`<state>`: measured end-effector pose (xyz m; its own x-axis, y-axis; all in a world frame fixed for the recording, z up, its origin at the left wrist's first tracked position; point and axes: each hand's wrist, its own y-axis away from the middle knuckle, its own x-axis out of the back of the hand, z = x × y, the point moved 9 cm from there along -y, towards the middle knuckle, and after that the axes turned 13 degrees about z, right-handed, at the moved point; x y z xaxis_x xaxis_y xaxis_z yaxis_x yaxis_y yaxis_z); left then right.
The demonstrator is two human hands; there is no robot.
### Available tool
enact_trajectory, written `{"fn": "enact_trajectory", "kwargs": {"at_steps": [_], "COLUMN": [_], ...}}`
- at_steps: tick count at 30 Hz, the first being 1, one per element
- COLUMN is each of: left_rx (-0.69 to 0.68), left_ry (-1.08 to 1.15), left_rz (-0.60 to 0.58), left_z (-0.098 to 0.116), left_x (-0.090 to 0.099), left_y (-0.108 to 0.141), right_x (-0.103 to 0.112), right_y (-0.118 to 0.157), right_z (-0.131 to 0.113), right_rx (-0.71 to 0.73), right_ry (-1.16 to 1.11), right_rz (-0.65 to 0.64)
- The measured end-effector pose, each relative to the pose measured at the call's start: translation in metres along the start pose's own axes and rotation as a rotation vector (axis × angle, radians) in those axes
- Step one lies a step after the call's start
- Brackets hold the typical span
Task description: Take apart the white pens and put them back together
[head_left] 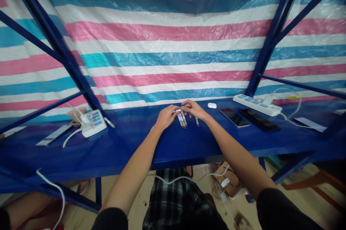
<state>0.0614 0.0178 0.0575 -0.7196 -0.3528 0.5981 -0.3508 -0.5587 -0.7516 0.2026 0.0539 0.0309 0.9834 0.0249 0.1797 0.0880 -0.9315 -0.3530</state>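
My left hand [165,117] and my right hand [195,109] meet over the blue tabletop. Between their fingertips lies a small white pen [177,110], held level and closed on from both sides. Just below it, several similar white-and-grey pens [182,120] rest side by side on the table, their dark tips toward me. One more pen [197,122] lies apart, under and beside my right hand. The fingers of my right hand partly cover the pens' far ends.
To the right are a white earbud case [212,106], a phone [234,117], a dark flat device [259,120] and a power strip [256,104]. Another power strip [94,123] and a white marker [109,122] sit left. Blue frame posts [263,48] and a striped sheet [173,57] stand behind.
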Motion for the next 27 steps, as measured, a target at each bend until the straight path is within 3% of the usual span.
{"fn": "enact_trajectory", "kwargs": {"at_steps": [7, 12, 22, 27], "left_rx": [-0.002, 0.017, 0.038, 0.053], "left_ry": [-0.001, 0.012, 0.018, 0.001], "left_rz": [-0.004, -0.007, -0.012, -0.03], "left_z": [0.0, 0.0, 0.0, -0.002], "left_x": [0.0, 0.0, 0.0, -0.001], "left_y": [0.0, 0.0, 0.0, 0.001], "right_x": [0.003, 0.002, -0.002, 0.013], "right_y": [-0.001, -0.002, -0.001, -0.003], "right_z": [-0.004, 0.004, 0.002, -0.004], "right_rx": [0.059, 0.001, 0.017, 0.068], "right_ry": [-0.004, 0.055, 0.025, 0.124], "right_rz": [0.026, -0.003, -0.039, 0.056]}}
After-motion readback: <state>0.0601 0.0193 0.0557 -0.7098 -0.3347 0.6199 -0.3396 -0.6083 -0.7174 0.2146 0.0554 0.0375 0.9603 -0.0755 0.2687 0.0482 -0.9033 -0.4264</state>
